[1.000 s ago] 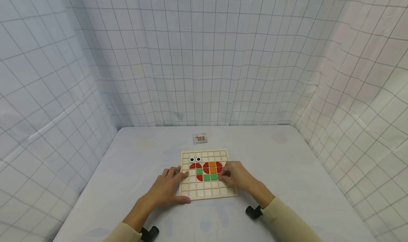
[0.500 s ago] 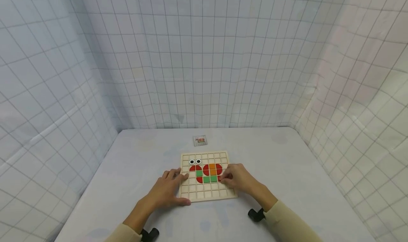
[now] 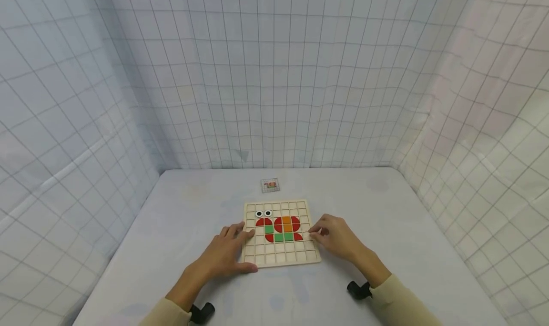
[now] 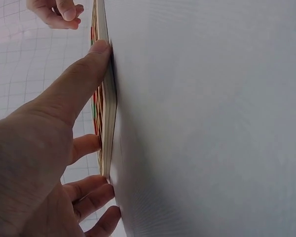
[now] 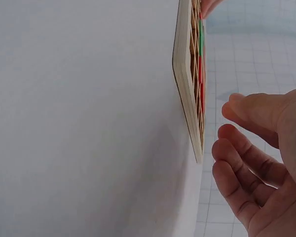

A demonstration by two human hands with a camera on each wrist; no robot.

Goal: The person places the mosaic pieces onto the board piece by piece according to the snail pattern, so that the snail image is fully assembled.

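Observation:
A light wooden grid board [image 3: 280, 258] lies flat on the table. Its cells hold red rounded tiles [image 3: 298, 237], green square tiles [image 3: 279, 238], orange tiles [image 3: 287, 228] and two eye tiles [image 3: 268, 213]. My left hand [image 3: 223, 256] rests at the board's left side, thumb along the front edge and fingers spread by the left edge. Just off the board's right edge hovers my right hand [image 3: 336, 237]. In the right wrist view its fingertips [image 5: 228, 131] and thumb are apart, loosely bent, with nothing between them.
Behind the board lies a small card [image 3: 270, 185] with a coloured picture on a grid. White gridded curtains [image 3: 283, 78] stand round the back and sides of the white-covered table [image 3: 206, 188].
My right hand has let go of a red rounded tile, which now sits at the right end of the green row, and has moved right off the board. The left hand stays in place.

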